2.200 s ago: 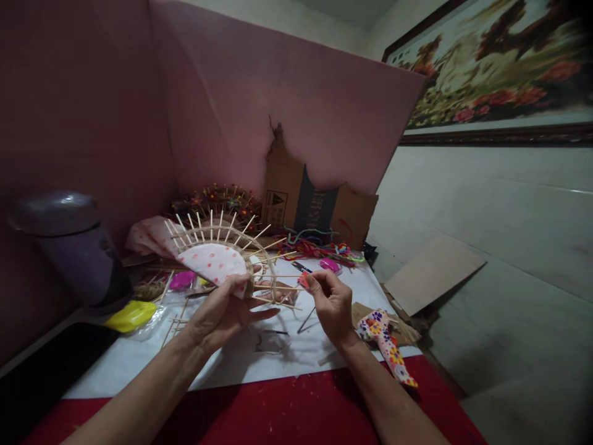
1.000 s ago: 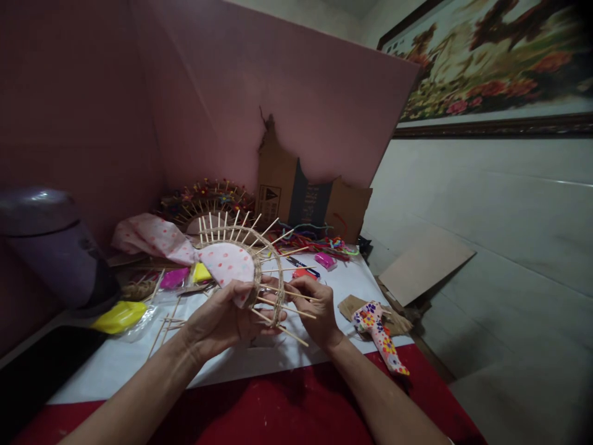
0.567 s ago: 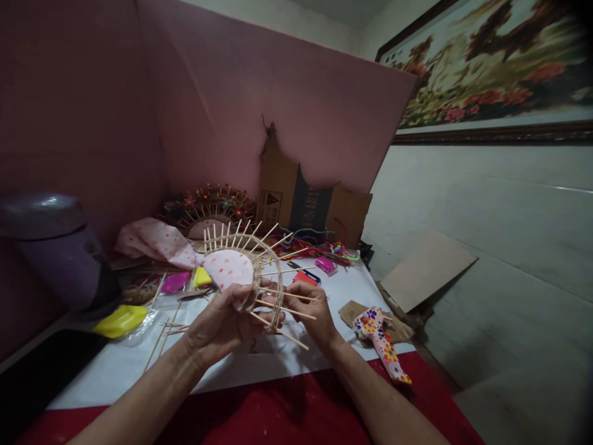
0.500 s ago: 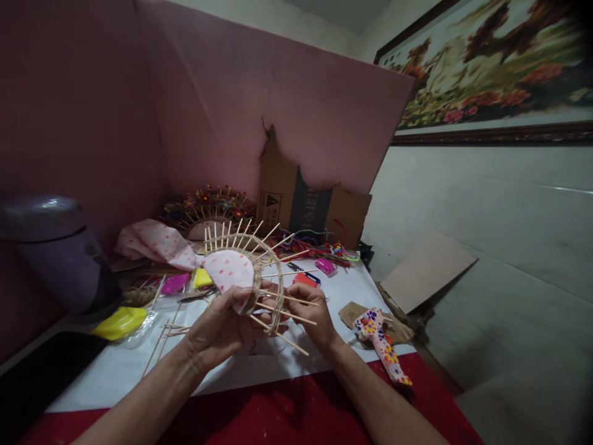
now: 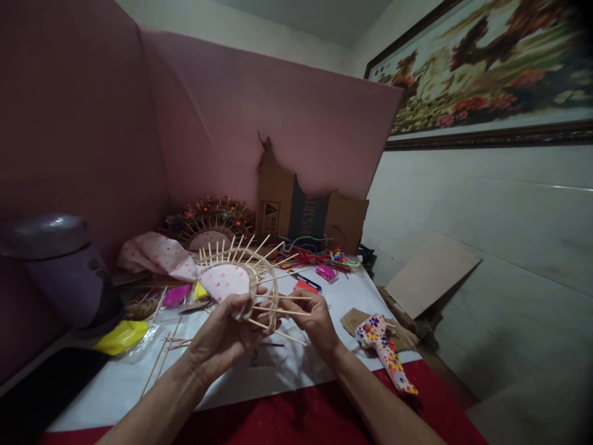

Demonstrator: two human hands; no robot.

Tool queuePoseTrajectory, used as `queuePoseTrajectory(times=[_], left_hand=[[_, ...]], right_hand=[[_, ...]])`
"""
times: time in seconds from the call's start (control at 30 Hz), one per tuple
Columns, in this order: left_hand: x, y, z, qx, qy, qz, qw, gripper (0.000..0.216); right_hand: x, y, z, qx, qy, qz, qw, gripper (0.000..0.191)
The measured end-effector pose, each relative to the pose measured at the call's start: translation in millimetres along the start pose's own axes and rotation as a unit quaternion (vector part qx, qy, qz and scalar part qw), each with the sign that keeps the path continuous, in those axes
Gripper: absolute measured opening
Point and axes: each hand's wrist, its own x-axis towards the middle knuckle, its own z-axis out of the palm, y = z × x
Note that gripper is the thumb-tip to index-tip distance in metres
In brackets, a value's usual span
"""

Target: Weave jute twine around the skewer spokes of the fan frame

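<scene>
My left hand (image 5: 231, 337) grips the lower end of a half-round craft piece with a spotted fabric centre (image 5: 225, 281). Thin wooden sticks (image 5: 290, 256) fan out from its twine-wrapped edge, and an outer band of twine (image 5: 274, 290) runs across them. At the right side of the piece, my right hand (image 5: 315, 318) has its fingers closed around one of the lower sticks, close to the outer twine. Some of its fingertips are hidden behind the sticks and twine.
Behind stand a similar decorated half-round piece (image 5: 210, 225) and torn cardboard (image 5: 306, 213). Coloured pipe cleaners (image 5: 319, 253), a pink packet (image 5: 327, 273) and loose sticks (image 5: 162, 352) lie on the table. A purple flask (image 5: 69, 272) stands left; a flower-patterned object (image 5: 386, 352) lies right.
The view has tilted slightly, so the scene sits lower in the picture. Both hands keep hold of the craft piece; the right fingers have shifted slightly along the sticks.
</scene>
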Motion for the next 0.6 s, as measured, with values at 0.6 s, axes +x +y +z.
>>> queuePoseTrajectory(times=[0.6], left_hand=[[-2.9,-7.2,-6.3,-0.004,0.023,-0.072,0.997,0.018]], right_hand=[[-2.0,-1.9,0.7,0.034,0.016,-0.021,0.999,0.037]])
